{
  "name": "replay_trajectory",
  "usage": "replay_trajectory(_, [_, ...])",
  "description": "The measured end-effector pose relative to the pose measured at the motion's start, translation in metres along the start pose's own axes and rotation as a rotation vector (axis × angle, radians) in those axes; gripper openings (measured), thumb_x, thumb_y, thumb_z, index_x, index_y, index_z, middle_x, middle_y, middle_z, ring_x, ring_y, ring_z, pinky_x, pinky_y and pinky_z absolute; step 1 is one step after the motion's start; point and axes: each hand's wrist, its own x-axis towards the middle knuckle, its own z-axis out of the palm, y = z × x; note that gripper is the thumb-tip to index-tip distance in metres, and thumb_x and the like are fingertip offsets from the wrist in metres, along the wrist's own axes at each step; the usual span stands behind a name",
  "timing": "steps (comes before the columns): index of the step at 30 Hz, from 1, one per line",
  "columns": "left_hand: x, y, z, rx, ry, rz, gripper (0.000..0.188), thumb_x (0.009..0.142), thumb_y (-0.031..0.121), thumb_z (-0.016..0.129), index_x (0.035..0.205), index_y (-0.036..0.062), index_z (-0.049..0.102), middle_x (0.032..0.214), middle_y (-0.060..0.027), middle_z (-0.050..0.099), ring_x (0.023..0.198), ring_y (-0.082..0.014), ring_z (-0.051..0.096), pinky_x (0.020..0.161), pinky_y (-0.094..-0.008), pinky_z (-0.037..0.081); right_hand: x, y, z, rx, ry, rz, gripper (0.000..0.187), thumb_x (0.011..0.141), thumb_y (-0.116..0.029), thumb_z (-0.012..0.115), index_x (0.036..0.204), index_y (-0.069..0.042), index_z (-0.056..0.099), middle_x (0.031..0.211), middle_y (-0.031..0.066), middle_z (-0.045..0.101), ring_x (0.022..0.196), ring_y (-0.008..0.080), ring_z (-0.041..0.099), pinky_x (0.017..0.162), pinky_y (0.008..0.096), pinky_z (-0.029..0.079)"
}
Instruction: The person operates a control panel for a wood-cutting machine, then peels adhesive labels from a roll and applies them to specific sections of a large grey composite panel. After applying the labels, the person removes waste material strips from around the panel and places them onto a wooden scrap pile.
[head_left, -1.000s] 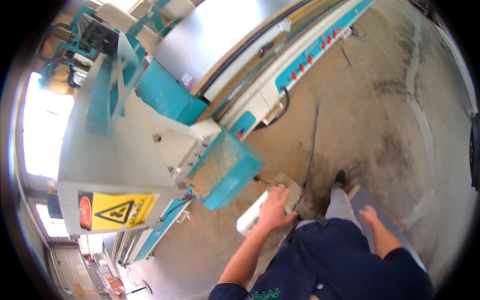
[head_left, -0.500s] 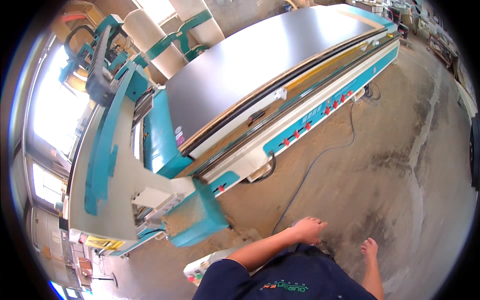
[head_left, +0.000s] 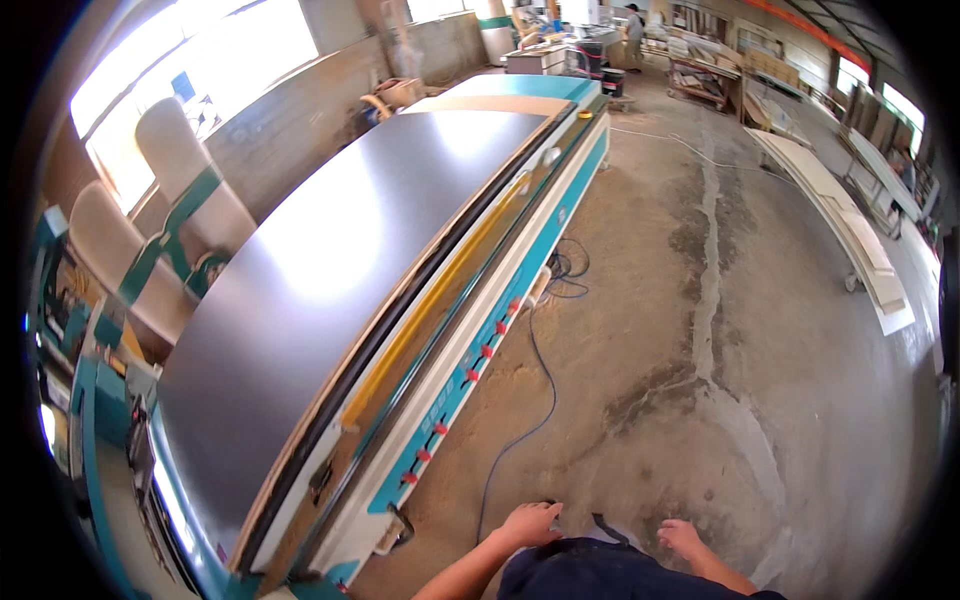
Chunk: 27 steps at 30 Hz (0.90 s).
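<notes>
My left hand [head_left: 533, 524] hangs in front of my dark blue shirt, with loosely bent fingers and nothing visible in them. To its right, my right hand [head_left: 680, 536] is also bare, its fingers slightly curled and apart. Neither hand touches anything that I can see. On my left stands a long flatbed cutting machine with a white and teal side rail [head_left: 465, 362]. A large glossy dark grey board [head_left: 300, 290] lies on its bed. Red-handled valves [head_left: 471, 376] line the machine's side, left of my left hand. A dark strap [head_left: 608, 528] shows between my hands.
A thin blue-grey cable [head_left: 545, 400] runs over the stained concrete floor [head_left: 640, 300] beside the machine. Pale boards lie on a wheeled cart [head_left: 835, 215] to the right. Dust-collector bags [head_left: 185, 170] stand beyond the machine. A person [head_left: 634, 38] stands far off.
My view has swung right, bringing the far workshop and the board cart into sight. The machine's gantry has slid to the left edge. My hands have come closer to level with each other.
</notes>
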Motion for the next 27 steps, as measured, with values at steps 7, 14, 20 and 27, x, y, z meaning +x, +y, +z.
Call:
replay_trajectory(7, [0.228, -0.010, -0.157, 0.107, -0.021, 0.138, 0.061, 0.077, 0.037, 0.060, 0.125, 0.0031, 0.045, 0.111, -0.0190, 0.058, 0.103, -0.0358, 0.055, 0.089, -0.0424, 0.043, 0.153, -0.069, -0.079, 0.252, 0.206, 0.106, 0.006, 0.078, -0.008, 0.057, 0.082, -0.005, 0.059, 0.068, 0.0041, 0.056, 0.056, 0.0148, 0.057, 0.046, 0.0280, 0.044])
replay_trajectory(14, [0.388, -0.073, -0.204, -0.268, 0.174, -0.420, 0.053, 0.077, 0.038, 0.059, 0.116, 0.0025, 0.052, 0.107, -0.0208, 0.060, 0.099, -0.0355, 0.057, 0.083, -0.0424, 0.047, 0.415, -0.236, -0.211, 0.112, -0.172, -0.103, 0.009, 0.079, -0.007, 0.054, 0.071, -0.007, 0.052, 0.062, 0.0039, 0.051, 0.054, 0.0145, 0.050, 0.046, 0.0286, 0.042])
replay_trajectory(20, [0.418, -0.136, -0.158, -0.517, 0.294, -0.908, 0.047, 0.074, 0.048, 0.060, 0.086, 0.0039, 0.066, 0.086, -0.0191, 0.066, 0.085, -0.0326, 0.062, 0.075, -0.0407, 0.048, 0.557, -0.575, -0.293, -0.434, 0.117, -0.484, 0.047, 0.069, -0.021, 0.065, 0.108, 0.005, 0.057, 0.088, 0.0188, 0.065, 0.082, 0.0272, 0.063, 0.072, 0.0358, 0.049])
replay_trajectory(27, [0.549, -0.221, -0.135, -0.903, 0.226, -1.222, 0.036, 0.077, 0.039, 0.063, 0.082, 0.0038, 0.067, 0.073, -0.0095, 0.065, 0.064, -0.0199, 0.061, 0.060, -0.0337, 0.048, 0.693, -0.861, -0.244, -0.597, 0.138, -0.549, 0.067, 0.071, -0.030, 0.069, 0.126, 0.000, 0.046, 0.112, 0.0195, 0.060, 0.102, 0.0295, 0.059, 0.085, 0.0375, 0.047])
